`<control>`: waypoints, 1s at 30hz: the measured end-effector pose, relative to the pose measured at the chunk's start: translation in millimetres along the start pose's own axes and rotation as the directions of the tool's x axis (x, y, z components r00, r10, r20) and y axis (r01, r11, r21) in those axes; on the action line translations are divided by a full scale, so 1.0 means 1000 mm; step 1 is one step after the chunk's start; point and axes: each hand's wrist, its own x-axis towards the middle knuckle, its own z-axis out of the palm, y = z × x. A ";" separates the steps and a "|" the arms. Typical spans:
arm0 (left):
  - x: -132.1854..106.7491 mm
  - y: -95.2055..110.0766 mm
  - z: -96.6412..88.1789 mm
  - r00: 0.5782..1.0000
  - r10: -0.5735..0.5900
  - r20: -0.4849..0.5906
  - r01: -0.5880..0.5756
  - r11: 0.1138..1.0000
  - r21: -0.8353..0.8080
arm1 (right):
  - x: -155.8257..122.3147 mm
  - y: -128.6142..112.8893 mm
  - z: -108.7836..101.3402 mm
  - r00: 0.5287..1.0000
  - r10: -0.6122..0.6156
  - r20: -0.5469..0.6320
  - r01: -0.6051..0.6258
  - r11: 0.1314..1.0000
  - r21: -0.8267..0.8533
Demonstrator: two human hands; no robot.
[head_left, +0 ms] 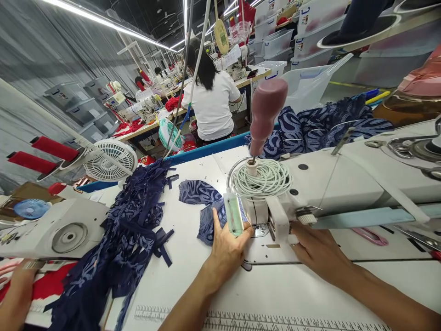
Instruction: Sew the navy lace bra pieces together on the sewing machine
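My left hand [225,246] lies on the white sewing table with thumb and one finger spread apart, at the edge of a navy patterned fabric piece [206,225]. Its thumb points at the needle area of the sewing machine [257,211]. A second patterned piece [198,191] lies just beyond, touching or overlapping the first. The machine's small clear guard [233,214] partly covers the fabric and my fingers. My right hand [315,248] is on the other side of the machine head, its fingertips hidden behind it, so what it touches does not show.
A heap of navy fabric strips [134,230] lies left. Beyond it a co-worker's hand [19,292] is at another machine [65,230]. A coil of pale cord [265,177] and a pink-handled tool [267,115] top my machine. Pink snips [370,236] lie right; a ruler strip [262,321] runs along the front.
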 end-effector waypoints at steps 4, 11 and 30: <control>-0.002 -0.002 0.004 0.999 0.014 -0.029 -0.013 1.000 0.024 | 0.005 -0.003 -0.004 0.999 -0.022 -0.024 0.022 1.000 -0.005; -0.005 -0.003 0.013 0.996 0.046 -0.077 -0.043 0.999 0.033 | 0.013 -0.010 -0.018 0.994 -0.104 -0.046 0.103 0.994 -0.019; -0.002 -0.001 0.007 1.000 0.004 -0.028 -0.003 0.999 0.040 | 0.014 -0.006 -0.011 0.989 -0.096 -0.110 0.090 0.994 -0.059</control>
